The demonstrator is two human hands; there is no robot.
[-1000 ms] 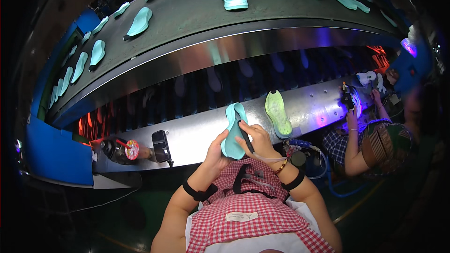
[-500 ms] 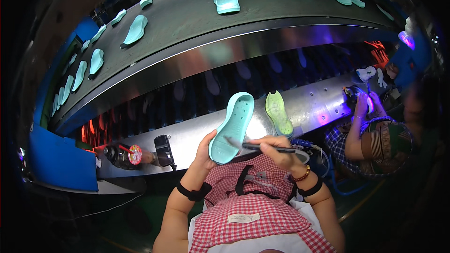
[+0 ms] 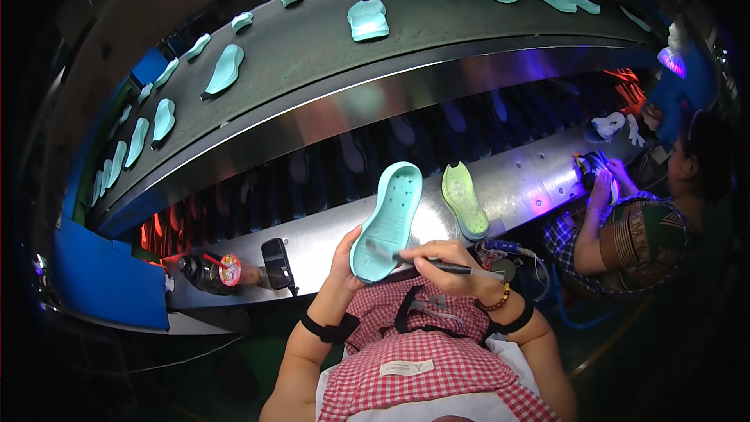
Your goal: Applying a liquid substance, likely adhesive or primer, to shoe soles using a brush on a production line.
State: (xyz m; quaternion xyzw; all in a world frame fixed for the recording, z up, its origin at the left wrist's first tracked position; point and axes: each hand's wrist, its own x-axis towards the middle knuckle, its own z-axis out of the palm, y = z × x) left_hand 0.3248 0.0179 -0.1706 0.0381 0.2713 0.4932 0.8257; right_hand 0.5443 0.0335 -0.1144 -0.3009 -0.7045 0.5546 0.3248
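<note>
A light blue shoe sole [image 3: 392, 211] is up in the air over the near edge of the metal bench [image 3: 332, 238], with its inside facing up. It has little dark holes at its far end. The left hand [image 3: 345, 262] has hold of the near end, with the thumb by the left rim; the other fingers are mostly hidden, so I cannot tell how far they wrap under.

The right hand [image 3: 447, 262] is closed in a pinch around a thin brush [image 3: 459, 269] with a black handle. The brush hairs are a bit blurry and reach over the near end of the sole's inside. I cannot tell how hard they press.

Just to the right, a green sole [image 3: 463, 199] lies across the bench, its round end by the near edge. To the left, by the near edge, is a flat black thing [image 3: 276, 263]. Next to it, nearer the bench's left end, are a cup [image 3: 230, 270] with a red straw and a dark bottle [image 3: 190, 267].

Near the bench's right end, another person [image 3: 637, 234] has their hands on a dark shoe [image 3: 586, 172]. Behind the bench, more blue soles [image 3: 225, 69] lie on a wide dark belt [image 3: 312, 51].
</note>
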